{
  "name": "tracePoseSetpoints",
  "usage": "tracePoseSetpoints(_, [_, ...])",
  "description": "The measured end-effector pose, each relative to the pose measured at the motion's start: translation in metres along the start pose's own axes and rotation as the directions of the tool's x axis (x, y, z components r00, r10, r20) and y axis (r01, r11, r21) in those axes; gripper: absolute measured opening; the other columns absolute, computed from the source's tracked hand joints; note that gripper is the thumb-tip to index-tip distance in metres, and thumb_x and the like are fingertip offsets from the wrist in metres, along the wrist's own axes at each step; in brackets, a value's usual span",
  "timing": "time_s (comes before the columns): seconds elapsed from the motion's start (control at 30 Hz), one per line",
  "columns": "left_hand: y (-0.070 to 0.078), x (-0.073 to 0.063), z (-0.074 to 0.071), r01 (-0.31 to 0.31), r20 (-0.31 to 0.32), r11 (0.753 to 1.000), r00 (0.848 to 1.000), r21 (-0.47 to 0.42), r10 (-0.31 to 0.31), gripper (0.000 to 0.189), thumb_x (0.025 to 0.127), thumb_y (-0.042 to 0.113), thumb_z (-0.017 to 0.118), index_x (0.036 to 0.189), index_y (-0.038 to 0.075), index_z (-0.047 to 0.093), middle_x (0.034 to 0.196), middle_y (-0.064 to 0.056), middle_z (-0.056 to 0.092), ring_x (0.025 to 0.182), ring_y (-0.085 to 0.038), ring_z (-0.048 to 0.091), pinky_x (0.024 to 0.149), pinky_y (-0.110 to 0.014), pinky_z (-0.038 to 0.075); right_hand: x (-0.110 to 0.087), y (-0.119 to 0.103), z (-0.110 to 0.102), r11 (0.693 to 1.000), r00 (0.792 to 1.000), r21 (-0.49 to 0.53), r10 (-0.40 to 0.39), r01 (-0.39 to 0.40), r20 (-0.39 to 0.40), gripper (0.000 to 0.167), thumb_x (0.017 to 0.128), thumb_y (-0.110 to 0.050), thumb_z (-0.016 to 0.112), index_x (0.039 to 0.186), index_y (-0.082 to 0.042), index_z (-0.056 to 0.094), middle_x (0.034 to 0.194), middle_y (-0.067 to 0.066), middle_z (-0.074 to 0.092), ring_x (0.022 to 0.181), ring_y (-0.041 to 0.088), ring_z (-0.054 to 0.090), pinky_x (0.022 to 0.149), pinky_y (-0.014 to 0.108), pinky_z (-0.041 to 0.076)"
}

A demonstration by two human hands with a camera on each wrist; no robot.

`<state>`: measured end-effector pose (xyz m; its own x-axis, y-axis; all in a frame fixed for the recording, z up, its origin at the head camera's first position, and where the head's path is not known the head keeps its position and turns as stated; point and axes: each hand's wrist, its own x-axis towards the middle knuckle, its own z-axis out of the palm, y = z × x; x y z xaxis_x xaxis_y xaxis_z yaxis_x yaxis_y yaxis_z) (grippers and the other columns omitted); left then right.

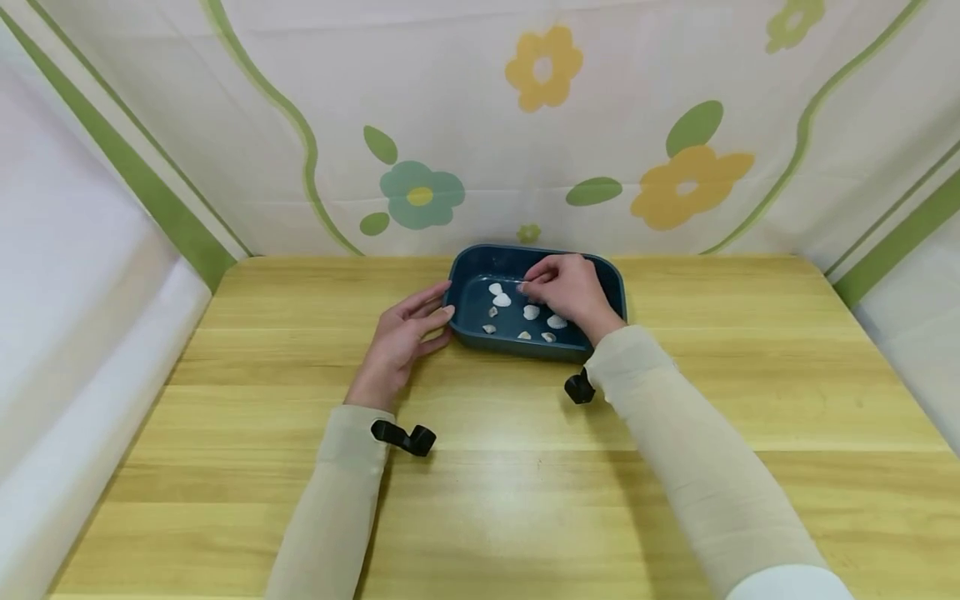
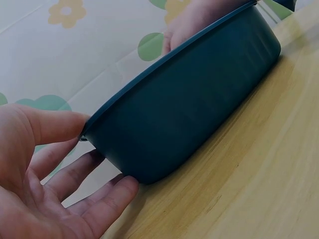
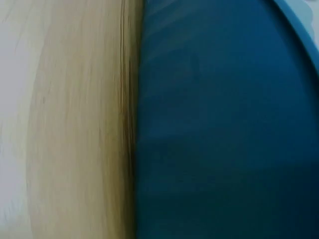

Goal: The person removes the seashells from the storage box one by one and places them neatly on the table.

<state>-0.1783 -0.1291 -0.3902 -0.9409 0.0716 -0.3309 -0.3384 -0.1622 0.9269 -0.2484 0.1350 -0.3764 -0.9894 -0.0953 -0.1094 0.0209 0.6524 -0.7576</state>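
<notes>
I've got R hand (image 1: 567,289) over blue tray (image 1: 510,344), fingertips bunched just R of 2 white shells (image 1: 502,300) inside; can't tell if gripping. L hand (image 1: 401,337) relaxed, touching tray's L end.

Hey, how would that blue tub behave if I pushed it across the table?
The tub would probably stay stiff, showing no bend at the left hand. It seems unlikely to tip, being wide and low on the table. The small shells lying loose inside might slide.

Anything in right grip (image 1: 567,292) seems unclear.
</notes>
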Motion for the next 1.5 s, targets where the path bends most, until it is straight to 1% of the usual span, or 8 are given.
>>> tracePoseSetpoints(0.1, [-0.002,0.001,0.001,-0.004,0.000,1.000,1.000,-0.007,0.004,0.047,0.104,0.013,0.072,0.150,0.023,0.066,0.159,-0.003,0.060,0.139,-0.022,0.062,0.116,-0.049,0.054,0.002,-0.006,0.006,1.000,0.998,-0.026,-0.014,0.016,0.053,0.024,0.098,-0.029,0.082,0.114,-0.011,0.080,0.107,0.009,0.081,0.089,0.021,0.075,0.086,0.037,0.062])
tracePoseSetpoints(0.2, [-0.003,0.001,0.002,-0.009,0.000,1.000,1.000,-0.012,0.009,0.047,0.104,0.014,0.072,0.150,0.023,0.066,0.158,-0.003,0.060,0.139,-0.021,0.062,0.116,-0.050,0.054,0.004,-0.012,0.012,0.999,0.997,-0.040,-0.019,0.022,0.079,0.028,0.097,-0.029,0.083,0.115,-0.009,0.079,0.109,0.011,0.079,0.093,0.024,0.073,0.088,0.039,0.061])
tracePoseSetpoints(0.33, [-0.003,0.002,0.004,-0.005,0.001,1.000,1.000,-0.012,0.005,0.046,0.104,0.015,0.073,0.149,0.024,0.067,0.158,-0.003,0.060,0.139,-0.021,0.062,0.116,-0.049,0.054,0.008,-0.014,0.017,0.998,0.997,-0.056,-0.002,0.007,0.080,0.030,0.096,-0.030,0.085,0.116,-0.008,0.078,0.110,0.011,0.078,0.097,0.025,0.071,0.091,0.039,0.060])
tracePoseSetpoints(0.53, [-0.001,0.002,0.007,-0.007,0.000,1.000,1.000,-0.010,0.007,0.047,0.104,0.015,0.073,0.149,0.024,0.067,0.160,-0.003,0.059,0.140,-0.021,0.061,0.116,-0.049,0.054,0.010,-0.011,0.019,0.998,0.997,-0.067,0.005,0.001,0.082,0.031,0.094,-0.029,0.087,0.115,-0.008,0.078,0.108,0.011,0.077,0.097,0.026,0.070,0.090,0.040,0.059])
tracePoseSetpoints(0.87, [-0.001,0.002,0.008,-0.011,0.001,1.000,1.000,-0.013,0.011,0.046,0.104,0.014,0.073,0.149,0.024,0.067,0.158,-0.003,0.061,0.139,-0.020,0.063,0.115,-0.049,0.055,0.012,-0.006,0.020,0.995,0.995,-0.084,-0.054,0.061,0.083,0.028,0.091,-0.026,0.089,0.110,-0.007,0.080,0.103,0.010,0.079,0.095,0.026,0.071,0.089,0.040,0.060])
tracePoseSetpoints(1.07, [0.000,0.002,0.008,-0.013,0.003,1.000,1.000,-0.010,0.013,0.047,0.104,0.014,0.073,0.149,0.024,0.067,0.159,-0.003,0.060,0.139,-0.021,0.062,0.116,-0.049,0.055,0.012,-0.007,0.020,0.990,0.992,-0.106,-0.085,0.096,0.097,0.025,0.092,-0.022,0.088,0.109,-0.006,0.081,0.101,0.010,0.079,0.094,0.026,0.071,0.090,0.042,0.060])
tracePoseSetpoints(1.27, [0.000,0.001,0.007,-0.017,0.005,1.000,1.000,-0.005,0.017,0.048,0.104,0.015,0.073,0.151,0.023,0.065,0.160,-0.004,0.059,0.141,-0.021,0.061,0.117,-0.049,0.054,0.012,-0.009,0.022,0.986,0.990,-0.131,-0.091,0.105,0.111,0.022,0.093,-0.022,0.087,0.107,-0.006,0.080,0.099,0.010,0.077,0.092,0.025,0.068,0.089,0.041,0.059])
tracePoseSetpoints(1.5, [0.000,0.002,0.006,-0.015,0.004,1.000,1.000,-0.003,0.015,0.047,0.104,0.015,0.073,0.150,0.024,0.066,0.158,-0.003,0.060,0.138,-0.020,0.063,0.115,-0.049,0.055,0.011,-0.010,0.021,0.988,0.990,-0.113,-0.091,0.103,0.110,0.020,0.093,-0.023,0.087,0.102,-0.008,0.077,0.100,0.010,0.077,0.091,0.026,0.068,0.084,0.040,0.059])
